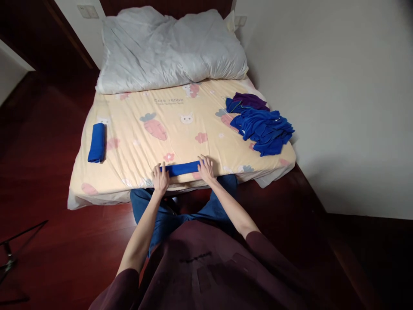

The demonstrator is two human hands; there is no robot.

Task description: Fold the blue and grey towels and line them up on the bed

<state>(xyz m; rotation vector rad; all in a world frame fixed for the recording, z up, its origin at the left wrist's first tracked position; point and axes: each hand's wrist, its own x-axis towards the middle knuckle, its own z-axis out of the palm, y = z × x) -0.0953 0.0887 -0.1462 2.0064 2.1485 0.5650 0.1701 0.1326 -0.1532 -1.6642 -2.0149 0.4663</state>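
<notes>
A blue garment [183, 168], folded or rolled into a narrow strip, lies along the front edge of the bed. My left hand [160, 178] grips its left end, fingers curled over the cloth. At the opposite end my right hand [205, 168] holds the strip in the same way. Off to the left on the bed sits a compact blue cloth roll [97, 143], apart from my hands. A loose heap of blue garments [263, 128] is on the right side, with a purple garment [250, 101] partly under it at the back.
The bed's pale yellow sheet [129, 116] carries carrot and rabbit prints. A bulky white quilt [174, 51] lies across the far end. A white wall [338, 107] runs along the right side. Thin dark metal legs [9, 258] stand on the reddish floor at lower left.
</notes>
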